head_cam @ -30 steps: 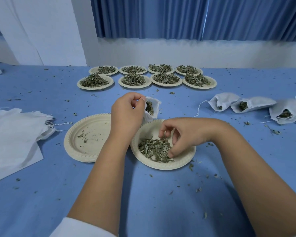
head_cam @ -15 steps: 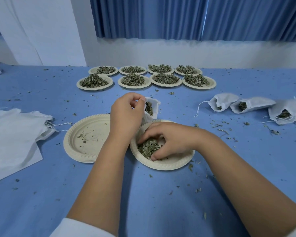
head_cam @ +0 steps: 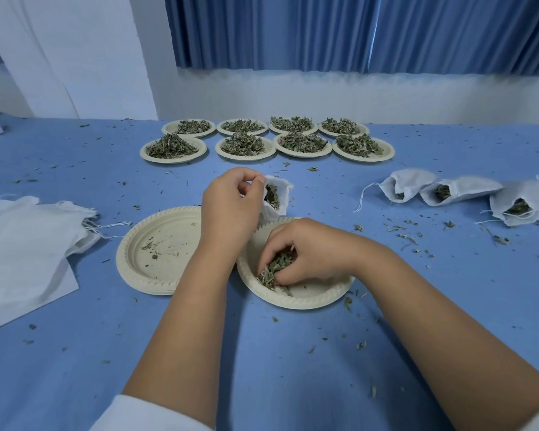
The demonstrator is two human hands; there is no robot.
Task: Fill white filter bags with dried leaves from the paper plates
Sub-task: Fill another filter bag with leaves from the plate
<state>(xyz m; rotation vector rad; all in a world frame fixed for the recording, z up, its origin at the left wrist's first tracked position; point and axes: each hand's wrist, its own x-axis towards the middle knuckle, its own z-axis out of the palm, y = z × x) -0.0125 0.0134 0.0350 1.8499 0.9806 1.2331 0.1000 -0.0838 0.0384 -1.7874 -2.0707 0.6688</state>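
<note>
Your right hand is down in the near paper plate, fingers curled around a clump of dried leaves; most of what remains on that plate sits under your fingers. Your left hand pinches the rim of a white filter bag between thumb and fingertips, holding its mouth open just beyond the plate's far edge. The bag already has leaves inside, and its lower part touches the plate rim.

Just left of your left forearm lies a second paper plate with only a few crumbs on it. Farther left a pile of flat empty filter bags rests on the blue table, drawstrings trailing toward the crumb plate. To your right, well apart from the hands, a row of filled bags lies on its side with the mouths facing you. At the far side eight heaped plates stand in two rows of four. Loose leaf bits are scattered over the table.
</note>
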